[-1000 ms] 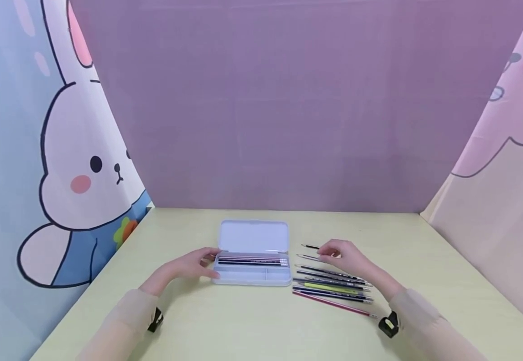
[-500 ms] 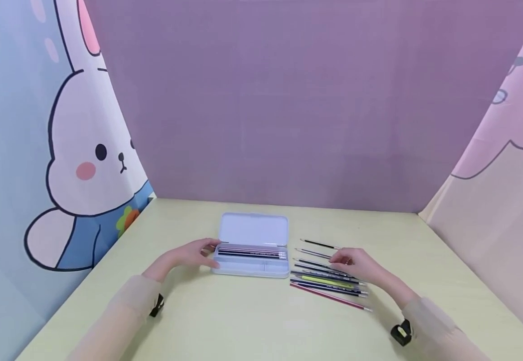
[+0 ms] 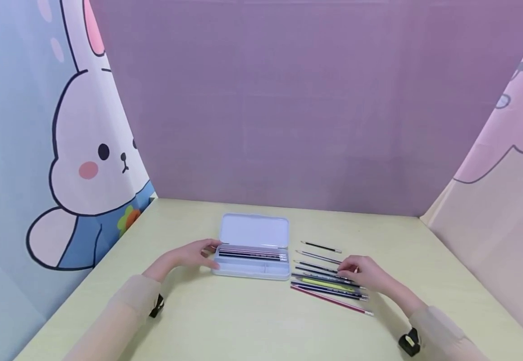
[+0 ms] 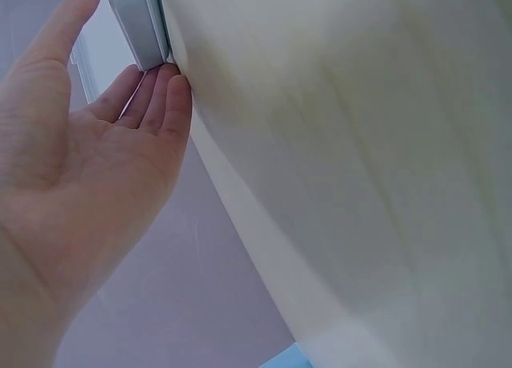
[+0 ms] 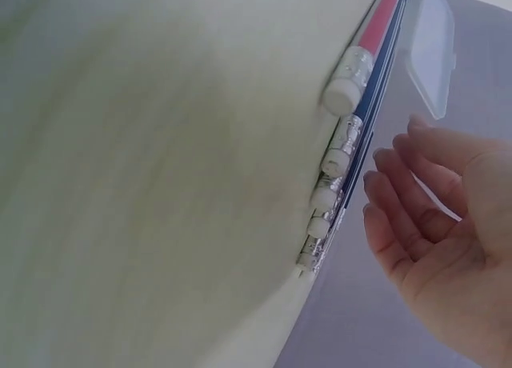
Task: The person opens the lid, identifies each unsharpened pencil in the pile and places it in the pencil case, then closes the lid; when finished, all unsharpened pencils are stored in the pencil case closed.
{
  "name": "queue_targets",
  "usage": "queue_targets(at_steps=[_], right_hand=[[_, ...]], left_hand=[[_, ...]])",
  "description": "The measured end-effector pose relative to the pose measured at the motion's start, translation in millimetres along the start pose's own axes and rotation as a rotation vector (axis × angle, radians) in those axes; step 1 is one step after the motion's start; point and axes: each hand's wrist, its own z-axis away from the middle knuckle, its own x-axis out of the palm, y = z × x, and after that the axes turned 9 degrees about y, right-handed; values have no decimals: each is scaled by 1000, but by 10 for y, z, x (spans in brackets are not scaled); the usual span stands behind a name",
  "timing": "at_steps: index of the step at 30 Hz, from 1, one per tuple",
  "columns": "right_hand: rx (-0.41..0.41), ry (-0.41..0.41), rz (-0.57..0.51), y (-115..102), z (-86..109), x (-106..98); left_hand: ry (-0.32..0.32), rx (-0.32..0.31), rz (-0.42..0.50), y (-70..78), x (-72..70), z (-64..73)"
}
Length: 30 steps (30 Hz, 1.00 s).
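left hand (image 3: 192, 254), spread, touches the case (image 3: 249, 275) at its end, presumably steadying it; right hand (image 3: 364, 273) loosely curved over pencils (image 3: 328, 285), pinching nothing visible; these lie fanned, likely easing separation

Head view: from above near side of pencil case (image 3: 254, 232), well back, facing fwd/down over desk (image 3: 225, 321). L wrist view: close-up, tilted, from left of case; R wrist ditto, from right. All 3 share case, partial in wrists'.

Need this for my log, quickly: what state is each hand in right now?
Left hand: open, touching the pencil case.
Right hand: open, holding nothing, near the pencils.
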Motion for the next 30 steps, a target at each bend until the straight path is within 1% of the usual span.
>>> queue_targets(at_steps=[5,15,18,22,25,30], right_hand=[[0,1,40,4,-1,13],[-24,5,46,19,-10,77],[-5,6,66,25,-17,69],[13,-9,107,40,-7,48],[22,-23,131,53,13,30],[68,-41,141,71,35,3]], left_hand=[[0,-5,4,-6,4,-3],[-4,-9,-13,-13,1,-13],[-1,-6,-13,-8,-1,-11],[-1,7,-15,-7,3,-10],[-2,4,-12,-8,4,-7],[0,3,-16,-7,8,-5]])
